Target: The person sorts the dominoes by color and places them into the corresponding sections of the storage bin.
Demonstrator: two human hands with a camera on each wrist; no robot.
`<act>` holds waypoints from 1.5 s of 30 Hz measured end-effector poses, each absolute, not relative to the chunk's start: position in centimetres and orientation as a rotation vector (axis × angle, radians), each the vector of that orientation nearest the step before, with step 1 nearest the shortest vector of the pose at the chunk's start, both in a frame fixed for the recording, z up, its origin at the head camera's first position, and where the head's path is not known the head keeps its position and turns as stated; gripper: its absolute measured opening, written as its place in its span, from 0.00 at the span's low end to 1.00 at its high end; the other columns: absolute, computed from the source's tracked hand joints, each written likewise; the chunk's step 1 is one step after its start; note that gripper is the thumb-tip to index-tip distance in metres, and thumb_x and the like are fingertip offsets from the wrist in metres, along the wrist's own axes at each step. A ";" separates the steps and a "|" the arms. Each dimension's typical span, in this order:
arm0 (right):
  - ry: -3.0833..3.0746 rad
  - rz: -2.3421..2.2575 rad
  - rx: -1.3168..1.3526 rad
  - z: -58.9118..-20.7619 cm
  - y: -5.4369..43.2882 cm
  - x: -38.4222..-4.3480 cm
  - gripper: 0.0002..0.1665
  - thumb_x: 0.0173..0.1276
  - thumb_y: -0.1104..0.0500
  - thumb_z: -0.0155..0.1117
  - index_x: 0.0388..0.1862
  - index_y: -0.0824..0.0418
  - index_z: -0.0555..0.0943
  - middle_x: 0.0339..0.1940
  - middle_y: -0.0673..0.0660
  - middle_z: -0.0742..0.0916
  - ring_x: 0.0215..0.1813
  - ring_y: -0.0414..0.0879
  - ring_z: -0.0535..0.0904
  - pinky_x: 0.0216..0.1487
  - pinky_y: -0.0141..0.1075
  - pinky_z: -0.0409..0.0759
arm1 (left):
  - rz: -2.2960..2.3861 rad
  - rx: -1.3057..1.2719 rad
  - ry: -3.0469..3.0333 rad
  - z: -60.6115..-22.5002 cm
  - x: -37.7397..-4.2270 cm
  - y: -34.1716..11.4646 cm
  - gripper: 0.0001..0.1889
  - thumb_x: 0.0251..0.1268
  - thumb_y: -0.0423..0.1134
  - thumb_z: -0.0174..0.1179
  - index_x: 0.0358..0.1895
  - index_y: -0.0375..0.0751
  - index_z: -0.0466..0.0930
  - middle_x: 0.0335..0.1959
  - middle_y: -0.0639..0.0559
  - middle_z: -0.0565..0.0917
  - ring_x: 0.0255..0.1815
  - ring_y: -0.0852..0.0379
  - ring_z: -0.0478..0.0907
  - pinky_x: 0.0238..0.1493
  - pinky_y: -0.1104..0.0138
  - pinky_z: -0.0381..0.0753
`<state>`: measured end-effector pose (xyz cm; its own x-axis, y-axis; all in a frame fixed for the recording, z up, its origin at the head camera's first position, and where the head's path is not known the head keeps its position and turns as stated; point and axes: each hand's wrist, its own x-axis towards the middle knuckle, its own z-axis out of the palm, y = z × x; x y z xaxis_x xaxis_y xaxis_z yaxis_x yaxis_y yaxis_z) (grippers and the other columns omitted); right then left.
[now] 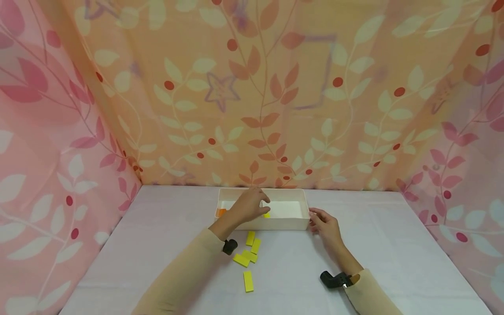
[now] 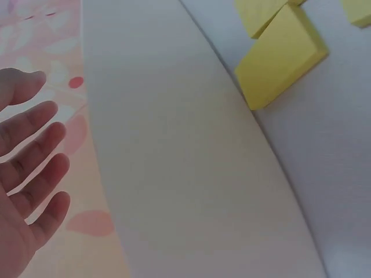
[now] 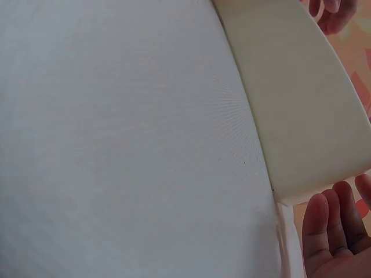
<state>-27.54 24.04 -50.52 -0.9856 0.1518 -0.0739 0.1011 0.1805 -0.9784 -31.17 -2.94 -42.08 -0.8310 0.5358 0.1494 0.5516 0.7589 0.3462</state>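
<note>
Several yellow blocks lie on the white table, in front of the white box. One more yellow piece and an orange piece are inside this box. My left hand is above the box, holding nothing, its fingers apart and loosely bent. My right hand, fingers relaxed, is at the box's right end.

smooth matt plast. box & matt blocks
</note>
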 end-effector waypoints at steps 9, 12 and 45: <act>-2.377 1.979 -0.259 -50.5 24.1 -27.5 0.25 0.71 0.50 0.60 0.62 0.62 0.77 0.34 0.50 0.82 0.33 0.42 0.79 0.33 0.31 0.82 | -0.729 -0.912 -2.827 -42.7 -28.6 -4.6 0.12 0.63 0.42 0.64 0.46 0.42 0.86 0.46 0.51 0.84 0.54 0.49 0.75 0.60 0.54 0.72; -2.380 1.985 -0.259 -50.4 24.1 -27.5 0.25 0.71 0.51 0.61 0.62 0.62 0.77 0.33 0.50 0.82 0.33 0.42 0.79 0.34 0.31 0.82 | -0.795 -0.884 -2.801 -42.9 -27.7 -5.1 0.10 0.64 0.42 0.64 0.44 0.43 0.86 0.46 0.51 0.84 0.53 0.50 0.75 0.58 0.55 0.73; -2.431 2.015 -0.267 -49.8 24.6 -27.9 0.25 0.70 0.52 0.63 0.63 0.60 0.76 0.37 0.52 0.83 0.37 0.42 0.80 0.38 0.32 0.83 | -0.801 -0.844 -3.083 -47.7 -24.5 -7.8 0.14 0.62 0.44 0.65 0.49 0.47 0.84 0.47 0.57 0.82 0.48 0.58 0.75 0.54 0.62 0.79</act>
<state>-27.85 24.58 -49.81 -0.9855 0.1115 -0.1282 0.1466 0.1771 -0.9732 -24.53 -7.82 -47.67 -0.8577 0.5137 -0.0199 0.4391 0.7521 0.4915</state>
